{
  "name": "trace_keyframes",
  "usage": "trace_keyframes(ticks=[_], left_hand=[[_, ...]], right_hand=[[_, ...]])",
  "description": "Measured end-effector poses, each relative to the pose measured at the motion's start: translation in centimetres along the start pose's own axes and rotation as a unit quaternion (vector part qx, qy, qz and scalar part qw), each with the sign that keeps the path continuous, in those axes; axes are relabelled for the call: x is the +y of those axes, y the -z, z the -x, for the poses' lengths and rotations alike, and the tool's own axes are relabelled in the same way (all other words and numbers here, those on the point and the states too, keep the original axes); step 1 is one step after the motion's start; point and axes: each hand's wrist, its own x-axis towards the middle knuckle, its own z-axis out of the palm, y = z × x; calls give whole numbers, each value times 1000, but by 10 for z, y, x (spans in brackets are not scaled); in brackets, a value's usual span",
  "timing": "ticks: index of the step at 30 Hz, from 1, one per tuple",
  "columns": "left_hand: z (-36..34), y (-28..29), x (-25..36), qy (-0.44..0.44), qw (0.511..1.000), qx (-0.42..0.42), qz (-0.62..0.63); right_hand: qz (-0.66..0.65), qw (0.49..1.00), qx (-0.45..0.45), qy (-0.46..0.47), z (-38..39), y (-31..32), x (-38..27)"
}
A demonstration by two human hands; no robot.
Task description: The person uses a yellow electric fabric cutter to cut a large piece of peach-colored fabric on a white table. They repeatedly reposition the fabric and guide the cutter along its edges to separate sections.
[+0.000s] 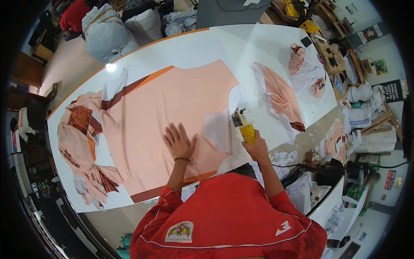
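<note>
A large peach shirt panel (159,108) with brown and orange edging lies flat on the white table (181,49). My left hand (179,140) presses on it, palm down and fingers spread. In my right hand (257,149) is a yellow electric fabric cutter (247,133), its metal head beside the panel's curved neck edge. A whitish piece of fabric (217,131) lies at that edge, between my two hands. I cannot tell whether the blade touches cloth.
Crumpled peach and brown pieces (82,146) heap at the table's left end. Another peach piece (282,93) lies right of the cutter, with smaller scraps (297,60) beyond. A black cord (286,165) trails rightward. Stuffed sacks (103,34) and a person in red (76,17) are past the far edge.
</note>
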Motion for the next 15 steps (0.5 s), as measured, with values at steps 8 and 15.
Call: trace_keyframes(ticks=[8, 15], left_hand=[[-1, 2, -1, 1, 1000, 15, 15], [-1, 3, -2, 2, 1000, 1, 22]], right_hand=[[17, 1000, -4, -4, -33, -10, -22], [18, 999, 2, -28, -48, -11, -45]])
